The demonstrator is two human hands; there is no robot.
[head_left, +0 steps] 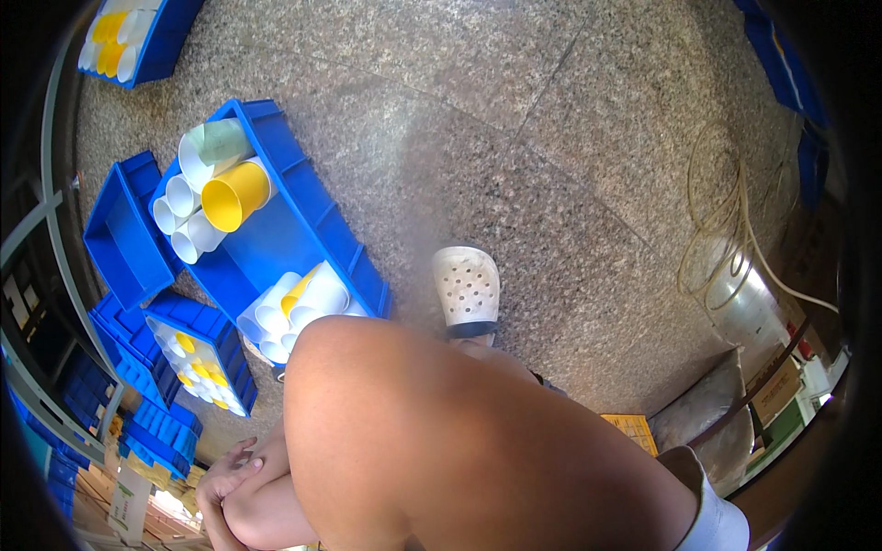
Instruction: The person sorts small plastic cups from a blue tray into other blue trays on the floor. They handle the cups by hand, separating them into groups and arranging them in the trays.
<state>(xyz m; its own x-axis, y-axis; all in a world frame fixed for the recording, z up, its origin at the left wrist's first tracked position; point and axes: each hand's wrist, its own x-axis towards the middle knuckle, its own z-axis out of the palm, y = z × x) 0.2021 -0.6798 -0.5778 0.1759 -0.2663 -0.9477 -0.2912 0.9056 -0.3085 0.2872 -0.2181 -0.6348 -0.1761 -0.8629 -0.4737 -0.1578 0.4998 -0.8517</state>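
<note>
My left hand (225, 476) is at the lower left, next to bare skin of a leg (271, 510). Its fingers look loosely extended, and I see nothing held in them. My right hand is out of the picture. A large bent knee (344, 395) fills the lower middle and hides part of what lies behind it. Beyond the knee is a large blue bin (340, 220), with white and yellow cylinders (236, 197) at its far end. More white and yellow cylinders (299, 303) lie at its near end, partly behind the knee.
Left of the large bin sits a smaller blue bin (129, 230). A blue bin of white and yellow pieces (216, 354) is nearer, another (152, 46) at the far left. A white clog (469, 285) rests on the speckled stone floor (551, 202). A beige hose (740, 230) coils at right.
</note>
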